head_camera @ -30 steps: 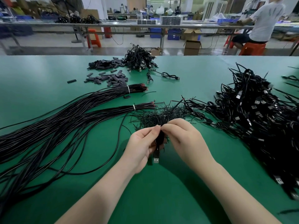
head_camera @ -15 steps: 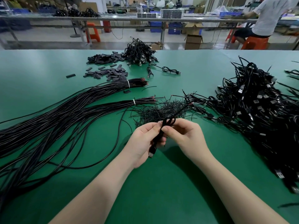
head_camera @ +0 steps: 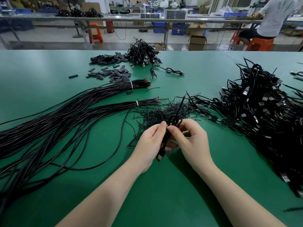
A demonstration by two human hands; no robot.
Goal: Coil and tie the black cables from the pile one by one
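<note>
My left hand [head_camera: 150, 145] and my right hand [head_camera: 191, 141] both pinch one coiled black cable [head_camera: 165, 141] above the green table [head_camera: 164, 185]. Its loops stick up between my fingertips, a free end points up and away, and its USB plug hangs down below my left palm. A heap of thin black twist ties [head_camera: 164, 112] lies just behind my hands. Long uncoiled black cables [head_camera: 49, 125], banded in two bundles, spread across the left. A big pile of coiled cables with USB plugs [head_camera: 265, 115] covers the right.
A smaller pile of tied cables [head_camera: 142, 54] and scattered dark sleeve pieces [head_camera: 114, 73] lie at the far middle. One loose cable [head_camera: 173, 71] lies beside them. Beyond the table edge stand benches, cardboard boxes and a seated person [head_camera: 270, 18].
The cable has been raised and tilted; its loops now stand above my fingertips and a free end sticks up. My hands have shifted slightly away from me.
</note>
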